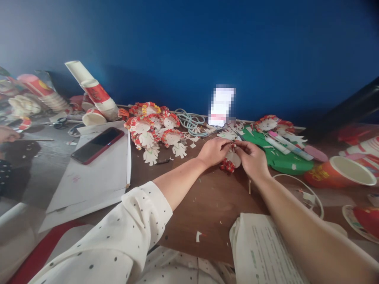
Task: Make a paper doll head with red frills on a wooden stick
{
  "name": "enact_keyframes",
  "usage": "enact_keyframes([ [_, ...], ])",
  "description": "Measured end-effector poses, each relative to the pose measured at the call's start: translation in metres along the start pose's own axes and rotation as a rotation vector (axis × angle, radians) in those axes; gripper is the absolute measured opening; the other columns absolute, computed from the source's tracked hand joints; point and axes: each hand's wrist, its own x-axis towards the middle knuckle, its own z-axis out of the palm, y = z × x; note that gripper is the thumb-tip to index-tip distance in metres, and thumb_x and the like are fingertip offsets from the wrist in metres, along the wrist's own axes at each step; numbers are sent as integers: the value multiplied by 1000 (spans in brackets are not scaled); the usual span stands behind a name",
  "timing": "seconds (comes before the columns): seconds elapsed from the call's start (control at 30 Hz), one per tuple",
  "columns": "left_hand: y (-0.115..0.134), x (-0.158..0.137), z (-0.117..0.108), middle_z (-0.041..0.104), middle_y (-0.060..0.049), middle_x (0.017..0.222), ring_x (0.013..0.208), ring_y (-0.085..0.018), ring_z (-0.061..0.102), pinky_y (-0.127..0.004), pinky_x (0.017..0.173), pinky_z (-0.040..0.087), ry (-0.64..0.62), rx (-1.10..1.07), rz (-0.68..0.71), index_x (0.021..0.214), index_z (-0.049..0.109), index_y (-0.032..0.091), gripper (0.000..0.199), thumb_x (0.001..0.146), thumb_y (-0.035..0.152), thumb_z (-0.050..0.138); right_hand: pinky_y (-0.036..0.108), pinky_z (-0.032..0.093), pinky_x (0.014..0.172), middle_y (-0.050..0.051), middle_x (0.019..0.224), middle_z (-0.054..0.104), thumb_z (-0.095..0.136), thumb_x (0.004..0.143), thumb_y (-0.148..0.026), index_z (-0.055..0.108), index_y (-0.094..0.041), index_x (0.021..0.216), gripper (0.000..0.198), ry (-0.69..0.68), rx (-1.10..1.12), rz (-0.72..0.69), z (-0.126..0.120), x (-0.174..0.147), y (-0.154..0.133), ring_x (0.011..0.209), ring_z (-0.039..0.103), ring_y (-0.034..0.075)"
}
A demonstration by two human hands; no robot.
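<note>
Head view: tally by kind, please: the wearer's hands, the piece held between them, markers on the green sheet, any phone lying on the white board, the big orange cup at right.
Left hand and right hand: 2
Red-and-white piece: 1
White marker and pink-ended marker on the green sheet: 2
Phone on the white board: 1
Orange cup: 1
Total: 7

A small paper craft piece shows a pale, flat surface with crumpled red-and-white trim along its lower left. Partly hidden, it sits just right of the frame's centre.
</note>
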Motion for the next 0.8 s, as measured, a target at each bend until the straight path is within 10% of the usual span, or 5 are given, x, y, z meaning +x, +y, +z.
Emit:
enact_keyframes([
  [0.33,-2,0,1,71,-8,104,102,-19,64,-35,94,52,69,54,223,105,68,16,19,86,16,62,31,48,68,3,81,74,70,70,-34,76,-19,89,25,65,20,108,0,1,3,72,64,19],
  [0.8,-1,0,-2,73,-7,100,98,-18,65,-33,91,52,66,-12,102,102,72,17,17,90,21,60,29,47,66,1,76,72,70,73,-44,76,-19,86,28,48,29,124,-2,-2,-4,70,62,18],
])
